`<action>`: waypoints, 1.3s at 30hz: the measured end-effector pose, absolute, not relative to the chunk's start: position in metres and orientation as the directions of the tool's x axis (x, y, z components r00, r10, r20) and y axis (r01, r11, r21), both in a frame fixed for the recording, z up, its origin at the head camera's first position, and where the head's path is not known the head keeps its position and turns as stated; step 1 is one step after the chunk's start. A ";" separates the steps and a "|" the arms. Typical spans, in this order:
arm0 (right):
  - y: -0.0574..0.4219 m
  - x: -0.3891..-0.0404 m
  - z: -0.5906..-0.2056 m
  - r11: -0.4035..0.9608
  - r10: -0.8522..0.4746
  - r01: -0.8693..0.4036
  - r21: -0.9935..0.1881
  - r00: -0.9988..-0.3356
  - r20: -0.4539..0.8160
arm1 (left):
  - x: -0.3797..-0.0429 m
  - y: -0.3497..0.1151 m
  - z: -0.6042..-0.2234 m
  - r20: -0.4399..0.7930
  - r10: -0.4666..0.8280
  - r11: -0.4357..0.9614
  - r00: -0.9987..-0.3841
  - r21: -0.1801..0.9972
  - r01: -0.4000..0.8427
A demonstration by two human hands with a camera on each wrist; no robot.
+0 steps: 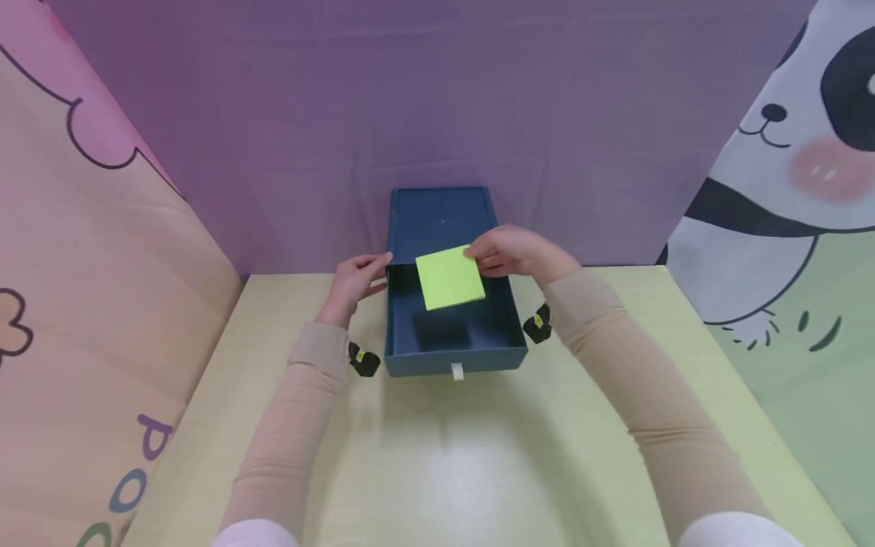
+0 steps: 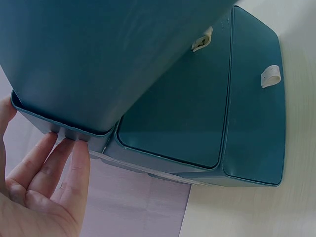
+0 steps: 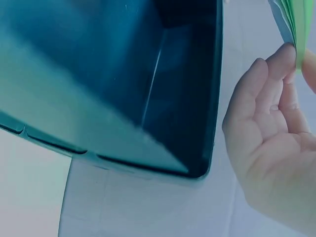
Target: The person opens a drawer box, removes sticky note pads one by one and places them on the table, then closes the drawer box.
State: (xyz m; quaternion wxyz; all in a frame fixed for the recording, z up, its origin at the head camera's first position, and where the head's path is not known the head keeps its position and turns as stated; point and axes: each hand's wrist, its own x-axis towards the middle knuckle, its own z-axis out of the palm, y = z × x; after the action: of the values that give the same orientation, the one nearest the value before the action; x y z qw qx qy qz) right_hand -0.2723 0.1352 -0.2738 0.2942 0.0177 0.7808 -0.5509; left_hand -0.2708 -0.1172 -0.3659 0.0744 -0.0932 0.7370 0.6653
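My right hand (image 1: 513, 252) pinches a yellow-green sticky note pad (image 1: 451, 278) by its corner, over the pulled-out top drawer (image 1: 455, 358) of a dark blue drawer box (image 1: 440, 216). The right wrist view shows the layered edge of the pad (image 3: 295, 29) between thumb and fingers. My left hand (image 1: 354, 282) touches the box's left side near its upper front edge. In the left wrist view, the fingertips (image 2: 80, 148) rest against that side and the thumb lies at the top edge. A dark shadow falls on the drawer floor.
Two lower drawers with pale pull tabs (image 2: 270, 76) are closed. The box stands on a light wooden table (image 1: 451, 471) against a purple cloth backdrop (image 1: 437, 99). Printed cartoon panels flank both sides. A black wrist camera (image 1: 364, 360) sits by the left cuff, another (image 1: 538, 325) by the right.
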 end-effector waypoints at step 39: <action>0.241 -0.269 -0.311 0.208 -0.413 0.405 -0.890 -0.788 -0.456 | -0.272 -0.115 -0.367 -0.248 -0.049 0.100 -0.968 0.963 -0.251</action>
State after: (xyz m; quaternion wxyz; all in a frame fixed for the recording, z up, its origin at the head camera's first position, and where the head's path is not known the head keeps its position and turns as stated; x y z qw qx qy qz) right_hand -0.2686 0.2407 -0.3110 0.3252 -0.0028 0.7058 -0.6293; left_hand -0.2721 -0.1148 -0.3669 0.0763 -0.1017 0.7375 0.6632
